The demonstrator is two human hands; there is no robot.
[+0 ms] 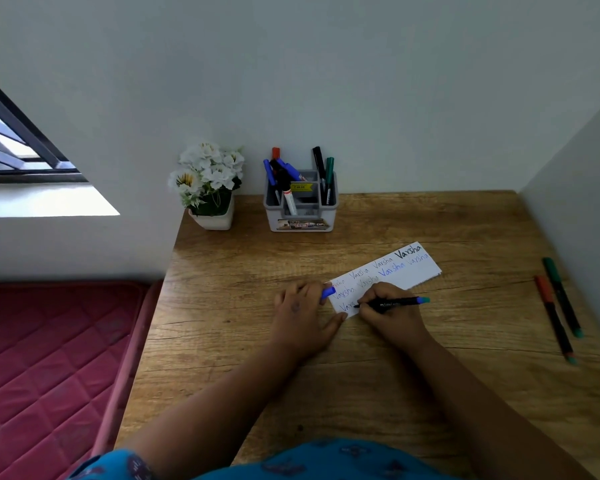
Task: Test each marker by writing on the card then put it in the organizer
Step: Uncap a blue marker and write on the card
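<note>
At frame centre the right hand (388, 313) grips a marker (392, 302), tip on the card (381, 278), while the left hand (302, 317) pinches a blue cap (328, 292) at the card's edge, organizer (300, 202) above on the tabletop (430, 375)

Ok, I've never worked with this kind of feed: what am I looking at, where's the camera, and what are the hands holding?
There is no machine here: one wide-angle camera worn on a person's head looks down at their bare hands on a wooden desk. The right hand grips a black marker, its tip on the white card. The left hand presses on the card's edge and holds a blue cap. At the back stand a grey organizer with markers in it and a flower pot. Two more markers lie at the right.
</note>
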